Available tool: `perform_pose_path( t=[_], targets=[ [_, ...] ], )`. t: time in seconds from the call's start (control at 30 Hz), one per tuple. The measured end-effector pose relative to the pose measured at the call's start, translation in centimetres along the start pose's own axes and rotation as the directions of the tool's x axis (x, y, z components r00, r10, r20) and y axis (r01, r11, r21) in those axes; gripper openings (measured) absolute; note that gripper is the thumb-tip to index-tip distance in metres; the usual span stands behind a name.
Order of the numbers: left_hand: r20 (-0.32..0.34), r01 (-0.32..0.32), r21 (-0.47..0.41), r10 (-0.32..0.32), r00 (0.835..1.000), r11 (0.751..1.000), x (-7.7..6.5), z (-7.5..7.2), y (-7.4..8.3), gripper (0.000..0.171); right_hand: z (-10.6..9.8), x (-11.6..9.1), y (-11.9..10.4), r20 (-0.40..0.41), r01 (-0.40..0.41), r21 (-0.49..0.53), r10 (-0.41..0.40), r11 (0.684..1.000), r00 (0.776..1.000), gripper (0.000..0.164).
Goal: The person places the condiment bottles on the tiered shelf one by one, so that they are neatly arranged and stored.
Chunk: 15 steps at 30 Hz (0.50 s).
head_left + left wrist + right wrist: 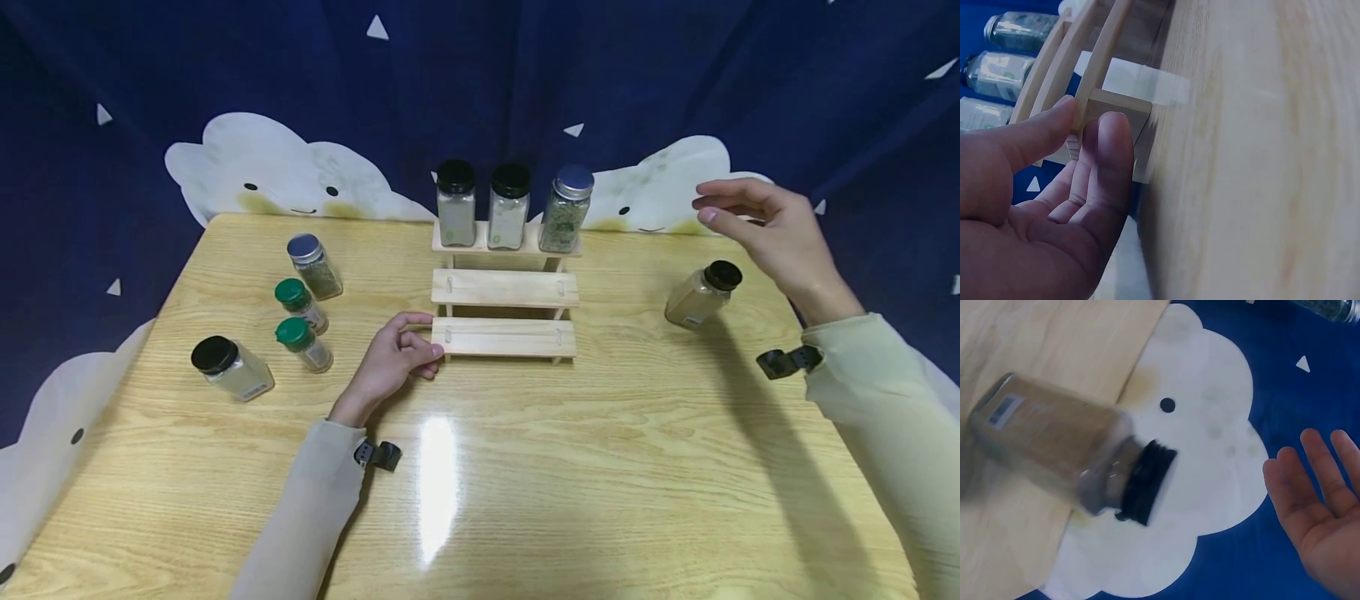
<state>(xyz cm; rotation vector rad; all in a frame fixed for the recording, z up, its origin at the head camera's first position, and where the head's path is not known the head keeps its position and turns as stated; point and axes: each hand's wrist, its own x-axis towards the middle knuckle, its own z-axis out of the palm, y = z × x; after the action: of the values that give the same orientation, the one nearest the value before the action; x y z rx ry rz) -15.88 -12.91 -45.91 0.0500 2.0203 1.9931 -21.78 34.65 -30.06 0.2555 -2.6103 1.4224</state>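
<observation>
A three-step wooden rack [504, 337] stands in the middle of the table. At the left end of its lowest step, my left hand [392, 357] pinches the board between thumb and fingers, as the left wrist view shows close up. Over the right side of the table hovers my right hand [783, 242], its fingers loosely bent with nothing in them. Just below and left of it stands a black-capped jar of tan powder [692, 302], which fills much of the right wrist view. Two black-lidded jars [456, 218] and a silver-lidded jar of herbs [562, 218] stand on the top step.
On the left of the table are a silver-lidded herb jar [318, 273], two small green-capped shakers [309, 312] and a black-lidded jar [242, 375]. A dark blue curtain [480, 83] with white clouds hangs behind the table [600, 483].
</observation>
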Motion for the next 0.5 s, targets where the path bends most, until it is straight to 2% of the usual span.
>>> perform_pose_path(
  t=[0.3, 0.5],
  targets=[
    [-0.001, 0.004, 0.005, -0.004, 1.000, 1.000, -0.1, 0.1, 0.0, 0.052, -0.9, -1.4, 2.8, 0.020, -0.072, -0.073, 0.074, 0.995, 0.997, 0.045],
    [0.000, 0.002, 0.000, -0.002, 1.000, 1.000, -0.1, 0.1, 0.1, 0.052, -1.5, -2.2, 4.8, 0.030, -0.100, -0.081, 0.103, 0.992, 0.994, 0.051]
  ],
)
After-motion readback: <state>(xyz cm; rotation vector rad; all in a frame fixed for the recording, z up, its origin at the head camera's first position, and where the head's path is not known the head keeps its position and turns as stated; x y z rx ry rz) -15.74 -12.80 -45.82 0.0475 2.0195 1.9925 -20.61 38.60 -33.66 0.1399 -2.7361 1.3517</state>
